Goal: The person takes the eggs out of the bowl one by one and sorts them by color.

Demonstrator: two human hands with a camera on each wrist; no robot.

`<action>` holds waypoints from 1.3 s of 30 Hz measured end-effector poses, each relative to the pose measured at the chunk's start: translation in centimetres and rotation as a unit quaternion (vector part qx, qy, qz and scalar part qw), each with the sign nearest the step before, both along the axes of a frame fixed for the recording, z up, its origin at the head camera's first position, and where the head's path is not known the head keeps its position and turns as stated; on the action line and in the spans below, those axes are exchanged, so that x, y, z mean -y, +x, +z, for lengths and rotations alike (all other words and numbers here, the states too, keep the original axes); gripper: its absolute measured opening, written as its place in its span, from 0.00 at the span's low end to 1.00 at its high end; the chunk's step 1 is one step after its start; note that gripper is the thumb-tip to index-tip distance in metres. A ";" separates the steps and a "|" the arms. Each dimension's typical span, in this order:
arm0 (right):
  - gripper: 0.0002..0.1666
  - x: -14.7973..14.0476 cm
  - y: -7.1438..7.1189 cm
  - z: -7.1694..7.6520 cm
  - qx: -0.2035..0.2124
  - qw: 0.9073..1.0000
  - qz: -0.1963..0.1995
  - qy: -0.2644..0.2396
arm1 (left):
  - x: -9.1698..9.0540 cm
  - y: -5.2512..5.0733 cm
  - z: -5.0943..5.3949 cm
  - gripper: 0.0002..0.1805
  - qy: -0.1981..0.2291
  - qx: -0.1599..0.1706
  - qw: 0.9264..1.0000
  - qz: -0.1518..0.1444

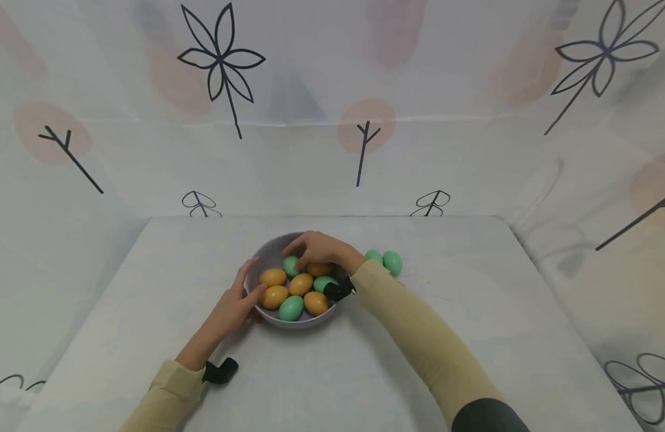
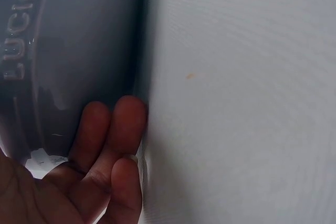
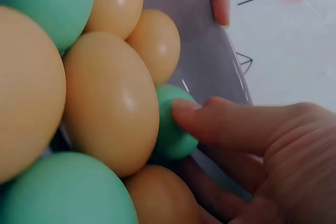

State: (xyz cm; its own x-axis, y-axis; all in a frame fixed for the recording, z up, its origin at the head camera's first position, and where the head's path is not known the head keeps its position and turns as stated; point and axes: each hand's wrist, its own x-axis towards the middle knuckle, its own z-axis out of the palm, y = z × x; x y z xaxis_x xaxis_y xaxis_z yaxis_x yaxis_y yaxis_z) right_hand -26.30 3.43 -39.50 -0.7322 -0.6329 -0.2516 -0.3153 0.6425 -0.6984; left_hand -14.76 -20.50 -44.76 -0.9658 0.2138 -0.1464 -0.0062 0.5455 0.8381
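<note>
A grey bowl holds several orange-yellow eggs and green eggs. At its left side my left hand grips it, thumb over the rim. The left wrist view shows fingers curled low against the outer wall of the bowl, which has raised lettering. My right hand reaches in over the far right rim. It pinches a green egg inside the bowl, with the thumb on its upper side and the other fingers partly hidden beneath.
Two more green eggs lie on the white tabletop just right of the bowl, one partly behind the right sleeve. A pale cloth backdrop with line-drawn plants stands behind the table and at its sides.
</note>
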 end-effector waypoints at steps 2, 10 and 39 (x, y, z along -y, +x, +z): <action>0.27 0.0 0.1 -0.1 0.008 1.000 -0.007 0.003 | 0.0 0.0 0.1 0.38 -0.001 0.000 1.000 0.000; 0.28 0.1 0.3 -0.4 0.007 1.000 -0.005 0.010 | 0.0 -0.1 -0.2 0.38 0.005 -0.003 1.000 0.003; 0.30 0.7 0.9 0.3 -0.029 1.000 0.004 0.000 | 0.1 -0.1 -0.5 0.38 -0.002 -0.008 1.000 0.004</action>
State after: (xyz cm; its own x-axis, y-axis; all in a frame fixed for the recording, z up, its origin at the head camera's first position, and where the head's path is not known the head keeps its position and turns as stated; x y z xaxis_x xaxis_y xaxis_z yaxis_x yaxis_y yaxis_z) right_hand -25.38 2.73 -39.24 -0.7398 -0.6395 -0.2090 -0.3607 0.6393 -0.6792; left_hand -14.83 -20.55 -45.23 -0.9698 0.2050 -0.1319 0.0022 0.5483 0.8362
